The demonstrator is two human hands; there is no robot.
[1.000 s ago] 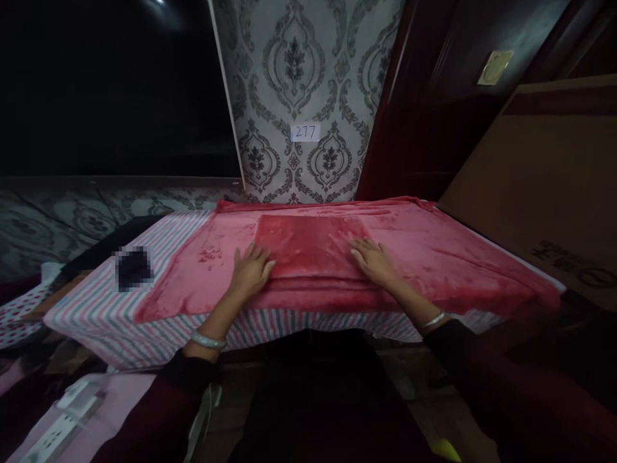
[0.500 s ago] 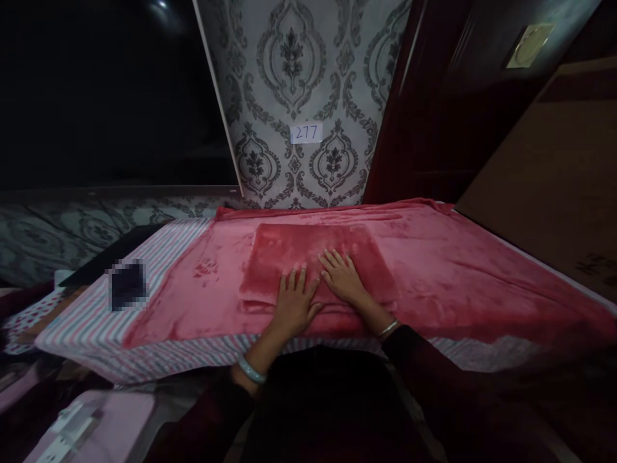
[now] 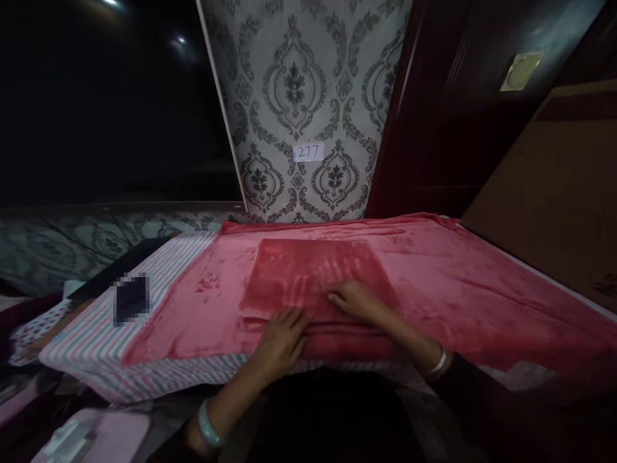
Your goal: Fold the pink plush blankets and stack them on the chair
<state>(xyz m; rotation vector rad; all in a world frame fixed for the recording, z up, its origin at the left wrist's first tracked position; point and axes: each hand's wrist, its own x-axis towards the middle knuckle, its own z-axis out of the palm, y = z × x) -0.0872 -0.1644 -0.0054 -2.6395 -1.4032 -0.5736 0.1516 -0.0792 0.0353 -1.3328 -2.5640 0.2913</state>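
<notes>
A red plush blanket (image 3: 289,270) lies folded into a neat, layered rectangle, with finger marks pressed into its top. My left hand (image 3: 282,341) is at its front edge, fingers bent over the layers and thumb apart from them, holding nothing that I can see. Over the right part of the folded blanket is my right hand (image 3: 357,299). Its fingers are curled in towards the palm, with nothing visible in them. Beneath the folded blanket a larger pink-red plush cloth (image 3: 434,276) is spread out.
A striped sheet (image 3: 96,328) shows under the cloth at the left and front, with a blurred dark object (image 3: 132,299) on it. A large dark screen (image 3: 110,109) stands at back left. A brown cardboard panel (image 3: 554,199) leans at the right. A pink stool (image 3: 120,431) is at lower left.
Both hands have left their flat, spread position on the folded blanket. The left has drawn back to the front edge; the right has curled its fingers and shifted slightly right. Finger marks now show.
</notes>
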